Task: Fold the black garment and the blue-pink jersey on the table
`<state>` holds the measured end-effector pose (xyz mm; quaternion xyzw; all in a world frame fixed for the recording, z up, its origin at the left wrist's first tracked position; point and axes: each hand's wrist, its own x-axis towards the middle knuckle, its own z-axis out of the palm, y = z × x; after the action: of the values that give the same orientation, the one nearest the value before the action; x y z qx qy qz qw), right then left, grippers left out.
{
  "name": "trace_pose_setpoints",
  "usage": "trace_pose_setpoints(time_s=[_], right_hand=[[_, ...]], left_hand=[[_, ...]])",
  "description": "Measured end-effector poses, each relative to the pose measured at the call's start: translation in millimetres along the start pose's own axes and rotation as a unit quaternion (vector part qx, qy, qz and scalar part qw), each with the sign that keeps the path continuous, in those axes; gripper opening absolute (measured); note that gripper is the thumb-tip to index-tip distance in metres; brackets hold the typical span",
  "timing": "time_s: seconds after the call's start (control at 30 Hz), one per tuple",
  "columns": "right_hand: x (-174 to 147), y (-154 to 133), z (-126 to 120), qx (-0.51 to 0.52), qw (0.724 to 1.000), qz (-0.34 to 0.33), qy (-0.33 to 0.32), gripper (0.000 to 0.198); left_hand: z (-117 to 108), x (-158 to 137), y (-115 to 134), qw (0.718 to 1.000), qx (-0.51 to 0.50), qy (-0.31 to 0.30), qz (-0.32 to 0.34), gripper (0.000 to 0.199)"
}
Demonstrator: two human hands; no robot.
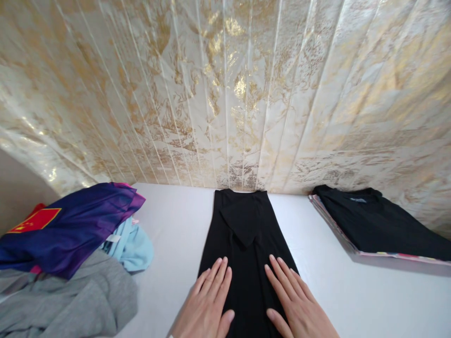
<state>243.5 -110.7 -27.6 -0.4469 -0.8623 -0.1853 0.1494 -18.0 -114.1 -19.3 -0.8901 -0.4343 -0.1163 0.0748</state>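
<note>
A black garment [246, 272] lies lengthwise on the white surface in front of me, narrow at the far end and wider toward me. Near its far end a pointed flap of the same black cloth rests folded over. My left hand [207, 300] lies flat across the garment's left edge, fingers stretched out. On the opposite edge, my right hand [294, 300] rests palm down with its fingers extended. Neither hand grips the cloth. The garment's near end runs out of view below, so its full shape is hidden.
Left is a loose heap: a purple garment [88, 220] with a red patch, a light blue one [136, 246] and a grey one [88, 300]. A folded black shirt [380, 220] tops a stack at right. Behind hangs a gold-patterned curtain [239, 94].
</note>
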Motion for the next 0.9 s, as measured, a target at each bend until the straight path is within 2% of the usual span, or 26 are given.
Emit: trace_pose_setpoints(time_s=[0.2, 0.33, 0.57, 0.8, 0.9], right_hand=[[-2.0, -4.5, 3.7, -0.033, 0.999, 0.021, 0.015, 0.071], [-5.5, -7.5, 5.1, -0.055, 0.997, 0.024, 0.037, 0.072], [-10.0, -14.3, -2.3, -0.060, 0.996, -0.037, 0.049, 0.078], [-20.6, -18.4, 24.7, -0.087, 0.993, -0.031, 0.071, 0.077], [-24.3, -19.8, 21.9, -0.049, 0.997, -0.025, 0.050, 0.080]], left_hand=[[12.1, -3.9, -1.2, 1.000, 0.010, 0.007, -0.002, 0.070], [9.1, -9.0, -2.3, 1.000, 0.016, 0.020, 0.007, 0.065], [-0.6, -18.1, 10.0, 0.995, 0.086, 0.022, 0.048, 0.079], [4.1, -20.5, 7.7, 0.986, 0.143, 0.063, 0.051, 0.084], [-2.3, -24.1, 4.2, 0.988, 0.135, 0.049, 0.056, 0.082]])
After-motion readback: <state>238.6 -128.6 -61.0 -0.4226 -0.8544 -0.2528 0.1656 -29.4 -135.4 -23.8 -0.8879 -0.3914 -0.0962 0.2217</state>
